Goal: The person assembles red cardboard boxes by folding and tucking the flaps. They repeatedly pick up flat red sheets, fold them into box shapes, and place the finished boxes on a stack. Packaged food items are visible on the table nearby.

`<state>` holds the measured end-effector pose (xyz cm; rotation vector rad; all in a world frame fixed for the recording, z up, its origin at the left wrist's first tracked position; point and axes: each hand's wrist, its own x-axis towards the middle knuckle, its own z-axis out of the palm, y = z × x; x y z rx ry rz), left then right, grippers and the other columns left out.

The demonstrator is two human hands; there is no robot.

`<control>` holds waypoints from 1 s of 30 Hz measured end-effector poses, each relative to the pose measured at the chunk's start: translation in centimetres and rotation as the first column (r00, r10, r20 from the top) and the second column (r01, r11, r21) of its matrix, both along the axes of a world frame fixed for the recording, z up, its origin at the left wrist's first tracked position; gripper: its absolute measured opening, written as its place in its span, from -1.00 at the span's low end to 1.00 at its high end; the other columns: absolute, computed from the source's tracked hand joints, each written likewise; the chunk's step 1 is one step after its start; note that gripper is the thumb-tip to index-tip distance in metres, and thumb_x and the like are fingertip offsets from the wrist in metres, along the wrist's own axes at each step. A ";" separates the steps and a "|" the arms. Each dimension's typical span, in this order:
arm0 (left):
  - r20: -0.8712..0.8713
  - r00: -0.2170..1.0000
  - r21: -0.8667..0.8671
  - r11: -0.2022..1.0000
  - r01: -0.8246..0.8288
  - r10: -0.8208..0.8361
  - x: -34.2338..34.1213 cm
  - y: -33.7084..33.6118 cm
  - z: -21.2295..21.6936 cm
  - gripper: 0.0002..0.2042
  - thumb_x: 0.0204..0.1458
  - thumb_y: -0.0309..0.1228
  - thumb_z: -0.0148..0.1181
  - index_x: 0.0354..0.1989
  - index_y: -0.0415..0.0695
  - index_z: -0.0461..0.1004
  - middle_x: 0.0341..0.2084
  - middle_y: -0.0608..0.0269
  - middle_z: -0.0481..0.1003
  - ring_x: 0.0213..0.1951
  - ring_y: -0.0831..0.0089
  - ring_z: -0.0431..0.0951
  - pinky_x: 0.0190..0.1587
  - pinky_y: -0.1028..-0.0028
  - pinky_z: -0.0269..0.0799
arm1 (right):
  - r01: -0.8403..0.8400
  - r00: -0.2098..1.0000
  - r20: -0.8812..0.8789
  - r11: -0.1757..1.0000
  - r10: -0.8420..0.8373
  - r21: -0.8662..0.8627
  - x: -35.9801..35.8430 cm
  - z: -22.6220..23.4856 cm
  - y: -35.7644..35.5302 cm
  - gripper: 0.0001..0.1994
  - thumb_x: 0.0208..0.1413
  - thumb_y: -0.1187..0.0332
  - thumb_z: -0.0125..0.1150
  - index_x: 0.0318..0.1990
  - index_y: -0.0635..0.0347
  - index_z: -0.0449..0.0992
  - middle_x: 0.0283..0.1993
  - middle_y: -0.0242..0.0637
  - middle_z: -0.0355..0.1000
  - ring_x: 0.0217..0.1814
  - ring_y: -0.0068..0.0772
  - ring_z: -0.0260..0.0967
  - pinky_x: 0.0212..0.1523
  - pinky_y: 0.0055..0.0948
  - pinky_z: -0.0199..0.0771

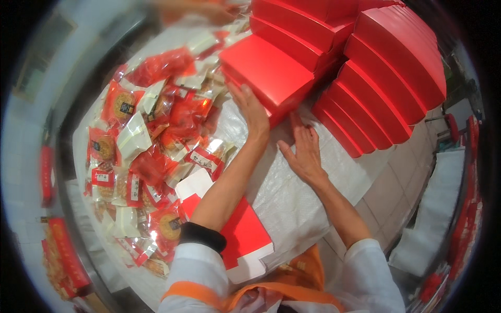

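Note:
My left hand [250, 109] lies along the near side of a closed red box [274, 73], its fingers stretched out against the box wall. My right hand [304, 151] is open, thumb apart, with its fingertips by the box's lower right corner; whether they touch it I cannot tell. Under my left forearm lies a flat red and white carton [245, 229], partly hidden by the arm and sleeve. To the left spreads a heap of clear and red packets, among them a packet with a round cake [122, 106] and a cream-coloured packet [134, 136].
Stacked red boxes [297, 31] rise behind the closed box. Further rows of nested red boxes [373, 94] stand at the right. White woven sheeting [284, 195] covers the work surface. Beyond the heap, another person's arm [193, 10] shows blurred at the top.

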<state>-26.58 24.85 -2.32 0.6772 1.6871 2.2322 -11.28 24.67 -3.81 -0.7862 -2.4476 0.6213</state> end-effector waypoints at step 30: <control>-0.027 0.994 -0.070 0.992 0.104 -0.106 -8.8 1.1 5.7 -0.34 -0.06 -0.23 0.04 0.18 -0.27 -0.05 0.02 -0.02 0.17 0.01 0.25 0.23 0.03 0.37 0.18 | -0.022 0.953 -0.294 0.954 -0.070 -0.299 -2.1 -0.1 0.2 -0.37 0.11 0.28 -0.09 0.26 0.27 -0.20 0.31 0.09 -0.30 0.37 0.01 -0.38 0.29 -0.19 -0.28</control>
